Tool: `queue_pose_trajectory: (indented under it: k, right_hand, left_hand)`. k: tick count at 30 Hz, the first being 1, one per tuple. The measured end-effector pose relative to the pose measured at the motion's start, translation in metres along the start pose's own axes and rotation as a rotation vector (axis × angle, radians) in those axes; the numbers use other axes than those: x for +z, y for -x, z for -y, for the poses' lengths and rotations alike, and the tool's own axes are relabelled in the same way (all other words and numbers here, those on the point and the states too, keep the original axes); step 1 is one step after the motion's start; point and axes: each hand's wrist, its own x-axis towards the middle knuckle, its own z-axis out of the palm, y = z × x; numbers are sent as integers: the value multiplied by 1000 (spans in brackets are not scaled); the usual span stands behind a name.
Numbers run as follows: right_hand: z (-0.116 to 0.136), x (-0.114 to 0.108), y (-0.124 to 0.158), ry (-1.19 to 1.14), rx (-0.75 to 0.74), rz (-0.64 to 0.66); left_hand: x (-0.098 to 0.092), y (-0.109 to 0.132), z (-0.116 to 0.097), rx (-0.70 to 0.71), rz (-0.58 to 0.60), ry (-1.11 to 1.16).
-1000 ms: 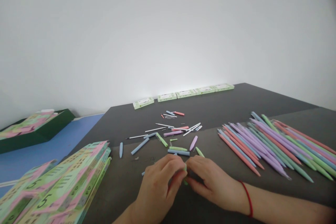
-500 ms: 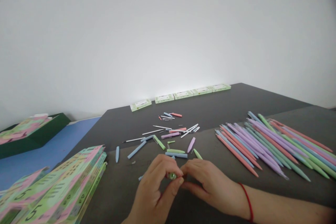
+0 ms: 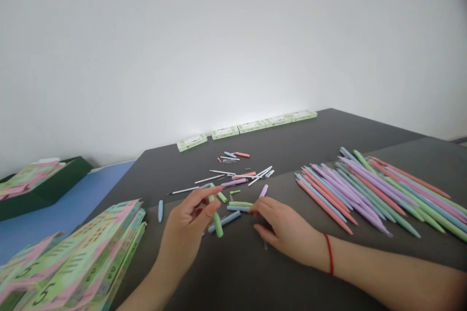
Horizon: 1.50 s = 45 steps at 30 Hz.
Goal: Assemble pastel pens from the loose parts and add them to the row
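My left hand (image 3: pixel 191 221) pinches a light green pen barrel (image 3: pixel 218 225) between thumb and fingers; its lower end points down toward the table. My right hand (image 3: pixel 282 228) is over the table, palm down, thumb apart from the bent fingers. Its fingertips touch or nearly touch the ends of a blue barrel (image 3: pixel 239 208) and a green pen part (image 3: pixel 241 203). Just beyond that hand lies a purple pen tip section (image 3: pixel 263 191). Another blue barrel (image 3: pixel 228 220) lies between the hands. A small clear piece (image 3: pixel 265 245) shows below the right hand.
Assembled pastel pens (image 3: pixel 346 194) lie in a wide row at right. White refills (image 3: pixel 260 175) and loose pen parts are scattered mid-table. Several pale green boxes (image 3: pixel 251 127) line the far edge. Printed packs (image 3: pixel 83 257) are stacked at left, near a dark green tray (image 3: pixel 54 189).
My hands have moved apart from their shared hold. The left moved leftward with the green barrel, now more visible; the right hand's thumb and fingers have separated. The view has shifted slightly.
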Motion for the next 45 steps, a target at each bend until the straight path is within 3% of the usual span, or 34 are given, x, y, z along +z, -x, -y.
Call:
queue_pose_trajectory:
  k: [5,9,13,15,20,23,26,28,33,36,40,45]
  right_hand:
    - [8,-13,4,235,-46,151]
    - [10,-15,10,349,-76,307]
    - [7,-6,11,449,-145,325]
    - [7,-7,9,434,-111,314]
    - [13,-35,0,182,98,209]
    - [20,-48,-5,13,177,166]
    - [22,-46,-6,-101,238,159]
    - [20,-39,-5,-130,243,139]
    - [16,-20,-6,-144,190,174]
    - [16,-20,-14,-59,105,201]
    - [3,-31,-43,-6,16,323]
    - [-17,-19,-92,190,36,279]
  left_hand:
    - [15,-2,22,-220,-47,483]
    - [34,8,31,-321,-30,636]
    - [44,19,30,-313,76,601]
    - [46,22,28,-276,124,565]
    - [47,25,27,-236,250,463]
    - [47,28,26,-181,343,270]
    - [45,32,22,-22,393,22]
    - [44,33,20,6,445,-50]
    - [48,31,25,-37,419,-43]
    - [52,29,33,-23,471,25]
    - [55,25,43,-84,448,228]
    - [57,22,45,-110,438,312]
